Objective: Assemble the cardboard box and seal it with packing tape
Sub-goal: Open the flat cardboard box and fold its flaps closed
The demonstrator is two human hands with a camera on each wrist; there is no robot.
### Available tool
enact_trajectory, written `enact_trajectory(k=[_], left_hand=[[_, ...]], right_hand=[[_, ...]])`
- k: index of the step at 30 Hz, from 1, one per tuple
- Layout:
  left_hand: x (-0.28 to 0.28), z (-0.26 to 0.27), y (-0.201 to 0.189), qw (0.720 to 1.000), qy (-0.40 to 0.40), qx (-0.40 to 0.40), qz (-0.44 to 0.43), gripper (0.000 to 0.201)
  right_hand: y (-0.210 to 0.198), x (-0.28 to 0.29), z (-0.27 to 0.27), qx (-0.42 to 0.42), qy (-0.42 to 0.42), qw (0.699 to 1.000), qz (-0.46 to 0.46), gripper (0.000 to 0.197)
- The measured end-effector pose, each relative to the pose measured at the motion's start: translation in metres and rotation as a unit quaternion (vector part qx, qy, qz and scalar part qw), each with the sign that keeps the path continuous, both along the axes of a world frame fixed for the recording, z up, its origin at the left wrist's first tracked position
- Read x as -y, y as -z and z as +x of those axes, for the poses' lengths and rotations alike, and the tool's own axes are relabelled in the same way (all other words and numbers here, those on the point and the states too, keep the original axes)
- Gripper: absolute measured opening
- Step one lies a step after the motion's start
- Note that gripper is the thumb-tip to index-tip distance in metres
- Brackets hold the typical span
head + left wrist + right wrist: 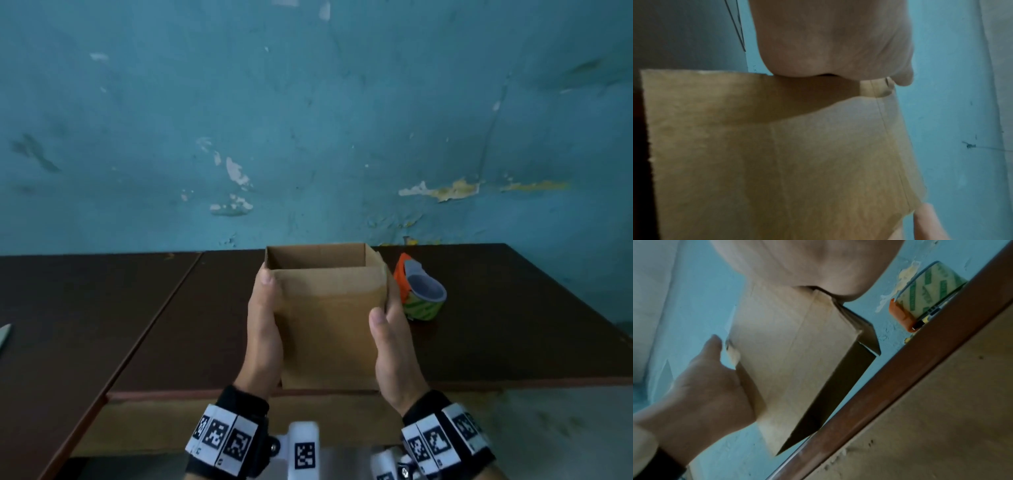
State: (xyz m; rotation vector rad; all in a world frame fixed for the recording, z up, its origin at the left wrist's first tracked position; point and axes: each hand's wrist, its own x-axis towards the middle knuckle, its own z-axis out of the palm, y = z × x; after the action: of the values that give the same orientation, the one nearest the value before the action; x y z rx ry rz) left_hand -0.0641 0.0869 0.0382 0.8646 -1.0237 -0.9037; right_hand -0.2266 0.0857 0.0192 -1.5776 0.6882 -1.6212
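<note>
Head view shows the cardboard box (327, 318) squared up into an open tube and held between both hands at the near edge of the dark desk (496, 329). The left hand (263, 339) clasps its left side, thumb lying along the front corner up near the rim; the right hand (394, 346) clasps the right side, thumb on the front face. The other fingers are hidden behind the box. The top is open, and the right wrist view shows dark flaps loose at one end of the box (838, 386). The packing tape dispenser (419, 294), orange-handled with a green-printed roll, lies on the desk just beside the box's right side.

The step in hand looks like squaring the box before folding its flaps. To do it well, I would keep even pressure on both sides so the corners stay true, rest the box on the desk, fold the short flaps first, then hold the long flaps butted together with one hand while the other fetches the tape.
</note>
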Motion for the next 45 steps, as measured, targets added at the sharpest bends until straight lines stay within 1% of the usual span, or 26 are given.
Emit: enact_trajectory(k=[2,5,6,7,9,10,11,13,15,17,20,26,29,32,36,39,41,42,44,45], left_hand=[[0.006,0.003,-0.004,1.0,0.009,0.003,0.013,0.055],[0.015,0.007,-0.007,0.999,0.022,-0.019,0.017,0.037],[0.017,0.008,-0.007,0.999,0.022,-0.029,0.018,0.035],[0.02,0.008,-0.006,0.999,0.017,-0.032,0.015,0.042],[0.024,0.011,-0.003,1.0,0.003,-0.005,-0.022,0.063],[0.026,0.011,-0.003,0.999,-0.007,0.013,-0.047,0.067],[0.026,0.012,-0.004,0.997,-0.014,0.03,-0.07,0.066],[0.028,0.013,-0.006,0.993,0.001,0.053,-0.11,0.058],[0.03,0.015,-0.009,0.99,0.028,0.061,-0.125,0.048],[0.031,0.019,-0.015,0.99,0.056,0.068,-0.107,0.047],[0.033,0.026,-0.025,0.989,0.103,0.093,-0.051,0.056],[0.033,0.03,-0.034,0.98,0.15,0.131,0.02,0.067],[0.032,0.032,-0.035,0.978,0.142,0.146,0.042,0.07],[0.029,0.029,-0.039,0.975,0.142,0.158,0.064,0.062],[0.015,0.018,-0.049,0.968,0.129,0.185,0.113,0.048],[0.017,0.012,-0.058,0.962,0.123,0.197,0.142,0.044],[0.039,0.011,-0.058,0.938,0.119,0.273,0.179,0.04],[0.05,0.012,-0.056,0.926,0.118,0.305,0.188,0.046],[0.069,0.016,-0.05,0.919,0.098,0.335,0.183,0.056],[0.077,0.017,-0.047,0.917,0.088,0.34,0.191,0.057]], right_hand=[[0.0,0.003,0.003,-0.013,0.016,1.0,-0.013,0.08],[0.005,0.009,0.005,-0.008,0.04,0.999,-0.017,0.077],[0.007,0.011,0.006,-0.009,0.05,0.999,-0.016,0.078],[0.008,0.013,0.006,-0.013,0.06,0.998,-0.015,0.078],[0.01,0.017,0.007,-0.022,0.07,0.997,-0.011,0.078],[0.01,0.019,0.007,-0.025,0.073,0.997,-0.01,0.076],[0.01,0.02,0.007,-0.028,0.076,0.997,-0.012,0.072],[0.011,0.022,0.006,-0.035,0.08,0.996,-0.016,0.067],[0.012,0.023,0.005,-0.043,0.083,0.996,-0.015,0.073],[0.014,0.024,0.003,-0.047,0.081,0.995,-0.014,0.077],[0.015,0.025,0.001,-0.056,0.089,0.994,-0.013,0.077],[0.016,0.028,0.0,-0.043,0.088,0.995,-0.01,0.076],[0.016,0.03,-0.001,-0.044,0.088,0.995,-0.008,0.073],[0.015,0.033,-0.002,-0.039,0.086,0.996,-0.002,0.071],[0.014,0.034,-0.002,-0.038,0.084,0.996,-0.003,0.072],[0.016,0.036,-0.004,-0.042,0.087,0.995,-0.005,0.072],[0.016,0.036,-0.005,-0.045,0.087,0.995,-0.006,0.071],[0.016,0.036,-0.005,-0.047,0.085,0.995,-0.007,0.07],[0.015,0.034,-0.005,-0.047,0.076,0.996,-0.014,0.063],[0.013,0.032,-0.005,-0.042,0.069,0.997,-0.017,0.059]])
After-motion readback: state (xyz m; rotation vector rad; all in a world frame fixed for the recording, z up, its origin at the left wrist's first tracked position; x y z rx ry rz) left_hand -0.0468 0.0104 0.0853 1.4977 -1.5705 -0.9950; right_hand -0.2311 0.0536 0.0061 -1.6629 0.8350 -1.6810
